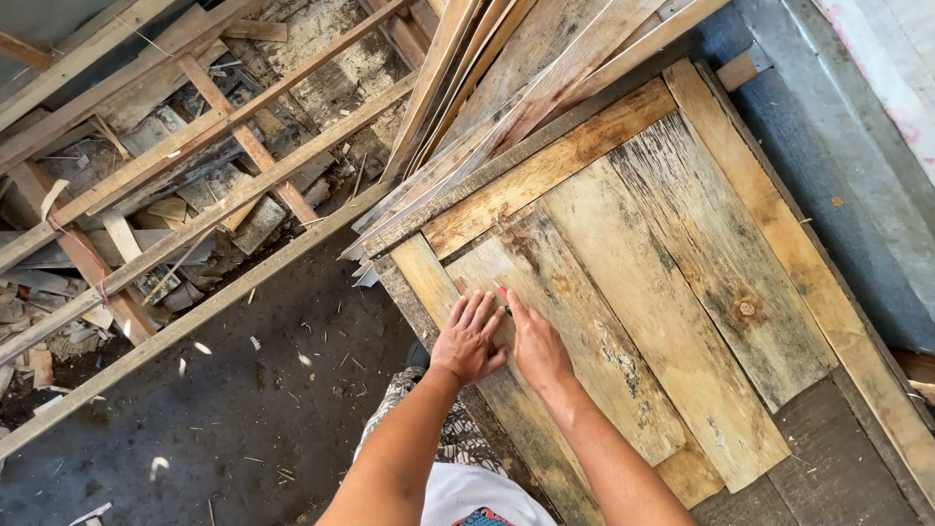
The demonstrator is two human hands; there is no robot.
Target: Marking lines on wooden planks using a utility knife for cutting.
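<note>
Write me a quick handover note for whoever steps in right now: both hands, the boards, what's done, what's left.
Left hand: flat, palm down on a worn plank, pinning it.
Right hand: pinching a red pencil, tip on that same plank.
Planks lie side by side on the wooden panel; loose slats are stacked at its top end.
Done: planks laid out. No pencil line is visible yet.
Left: probably finishing the mark.

The wooden boards [623, 292] look rough, weathered and matt, with dark stains and a knot. Left of the boards, the thin wooden slats [195, 195] are pale, dry and splintery.
</note>
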